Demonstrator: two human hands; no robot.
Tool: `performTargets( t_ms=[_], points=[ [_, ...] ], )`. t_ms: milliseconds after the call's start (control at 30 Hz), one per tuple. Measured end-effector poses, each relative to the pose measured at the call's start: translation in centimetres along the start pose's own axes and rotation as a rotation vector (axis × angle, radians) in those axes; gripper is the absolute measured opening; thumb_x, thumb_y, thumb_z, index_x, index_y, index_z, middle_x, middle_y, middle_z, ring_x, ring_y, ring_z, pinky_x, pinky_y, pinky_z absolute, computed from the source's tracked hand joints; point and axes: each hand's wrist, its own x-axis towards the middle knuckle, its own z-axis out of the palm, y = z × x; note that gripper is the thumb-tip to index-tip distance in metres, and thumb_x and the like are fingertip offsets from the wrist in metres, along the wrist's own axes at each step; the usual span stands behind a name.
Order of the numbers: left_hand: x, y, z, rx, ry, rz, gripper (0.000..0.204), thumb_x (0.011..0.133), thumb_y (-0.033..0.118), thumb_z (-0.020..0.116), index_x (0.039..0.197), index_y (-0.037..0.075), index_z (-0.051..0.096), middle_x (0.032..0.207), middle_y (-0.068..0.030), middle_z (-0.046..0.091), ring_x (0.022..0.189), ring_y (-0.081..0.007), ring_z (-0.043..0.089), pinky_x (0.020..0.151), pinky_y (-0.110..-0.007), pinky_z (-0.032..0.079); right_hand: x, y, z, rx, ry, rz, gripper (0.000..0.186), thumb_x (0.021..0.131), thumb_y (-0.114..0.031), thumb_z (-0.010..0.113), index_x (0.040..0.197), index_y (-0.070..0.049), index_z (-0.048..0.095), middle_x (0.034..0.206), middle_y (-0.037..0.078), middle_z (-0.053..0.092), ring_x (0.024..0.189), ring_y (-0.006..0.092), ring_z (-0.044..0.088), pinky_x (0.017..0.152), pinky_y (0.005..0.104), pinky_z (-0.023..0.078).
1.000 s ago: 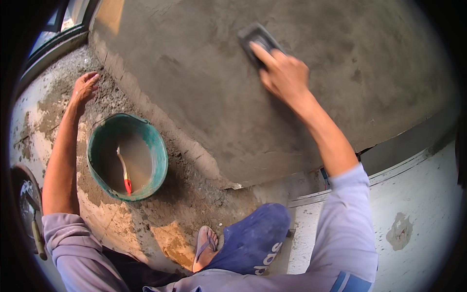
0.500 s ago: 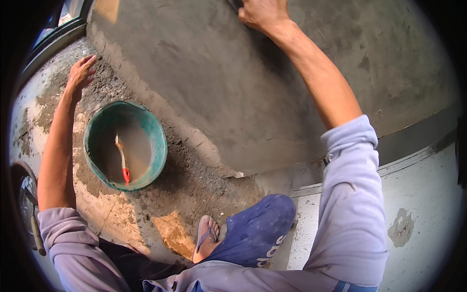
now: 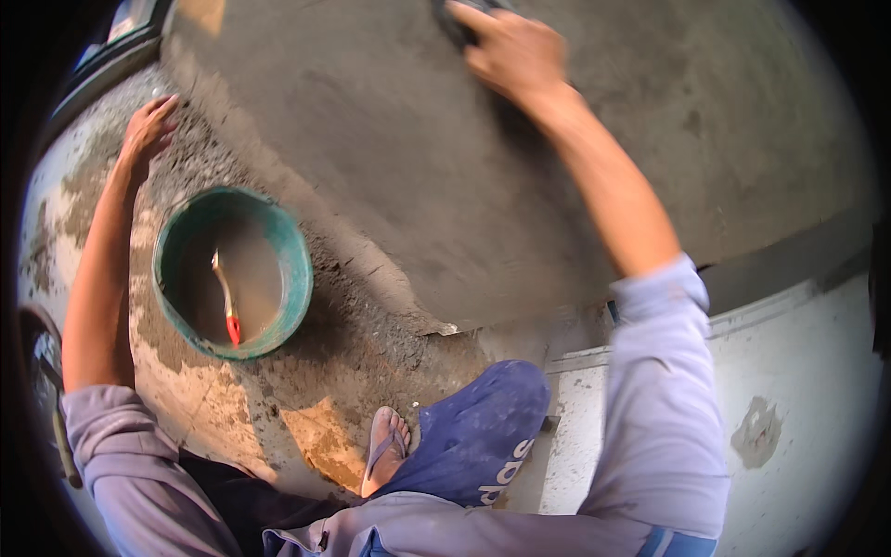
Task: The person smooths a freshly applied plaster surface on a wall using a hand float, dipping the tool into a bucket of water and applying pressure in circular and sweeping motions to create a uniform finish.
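My right hand (image 3: pixel 520 56) is closed on a dark plastering float (image 3: pixel 455 20), cut off by the top of the picture. It works against a broad surface of wet grey plaster (image 3: pixel 371 158). My left hand (image 3: pixel 150 128) hangs free over the rough debris left of the plaster edge, fingers stretched out and holding nothing. Below and to the right of it stands a green bucket (image 3: pixel 299 278) of murky water. A brush (image 3: pixel 226 295) with a pale shaft and a red end leans inside the bucket.
At the far left rim is a dark round container (image 3: pixel 37 325) with a long-handled tool beside it. A window frame (image 3: pixel 111 56) borders the upper left. Crumbled mortar (image 3: pixel 362 297) lies along the plaster's lower edge. A white panel (image 3: pixel 705 418) lies at lower right, near my knee.
My right hand has moved down and right across the plaster, bringing more of the float into view. My left hand stays raised, nearly in place. The view has shifted slightly.
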Motion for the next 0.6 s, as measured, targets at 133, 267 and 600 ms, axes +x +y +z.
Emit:
performTargets(
  t_ms=[133,267,600],
  points=[
    [-0.9,0.6,-0.2,0.016,0.022,-0.008,0.063,0.098,0.054,0.064,0.147,0.015,0.056,0.144,-0.0024,0.060,0.116,-0.0195,0.062,0.098,-0.037,0.048,1.2,-4.4,4.5,0.051,0.154,0.044,0.058,0.079,-0.015,0.068,0.135,-0.029,0.064,0.083,0.011,0.069,0.070,0.0295,0.071,0.057,0.0434,0.057],
    [-0.2,-1.4,-2.9,0.043,0.001,-0.044,0.061,0.099,0.051,0.064,0.149,0.018,0.054,0.148,-0.0025,0.057,0.118,-0.0187,0.061,0.098,-0.034,0.049,-15.4,0.1,-1.1,0.131,0.015,0.053,0.069,0.073,-0.006,0.066,0.138,-0.028,0.065,0.075,0.003,0.058,0.064,0.0232,0.064,0.051,0.0392,0.054],
    [-1.2,-0.2,0.3,0.120,-0.012,-0.029,0.062,0.099,0.053,0.064,0.149,0.017,0.055,0.141,-0.0035,0.061,0.114,-0.0182,0.061,0.095,-0.035,0.050,2.2,6.7,-4.7,0.061,0.230,0.109,0.042,0.080,-0.013,0.058,0.120,-0.014,0.071,0.101,0.024,0.073,0.090,0.0433,0.071,0.083,0.0542,0.057]
  ],
)
